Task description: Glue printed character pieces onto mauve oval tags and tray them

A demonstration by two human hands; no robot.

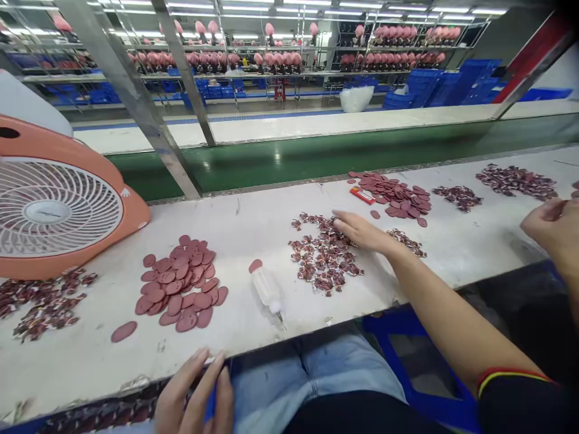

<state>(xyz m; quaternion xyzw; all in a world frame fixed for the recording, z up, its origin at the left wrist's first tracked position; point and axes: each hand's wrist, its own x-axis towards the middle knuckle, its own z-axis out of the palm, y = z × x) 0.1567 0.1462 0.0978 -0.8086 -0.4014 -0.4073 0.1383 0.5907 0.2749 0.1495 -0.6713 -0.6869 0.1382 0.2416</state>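
My right hand [359, 232] reaches out over the white worktable [253, 223], palm down and fingers flat on a heap of small dark red and white patterned pieces [323, 259]. My left hand [194, 392] is at the near table edge with its fingers stretched and apart, holding nothing I can see. A pile of pink oval pieces [181, 286] lies ahead of it. A small clear glue bottle [268, 290] lies on its side between the two heaps.
An orange fan [58, 205] stands at the left beside more patterned scraps [43, 301]. Farther right lie another pile of pink ovals [398, 196], a red lighter [362, 194] and more heaps. Another person's hand [552, 229] is at the right edge. A green conveyor belt [316, 157] runs behind.
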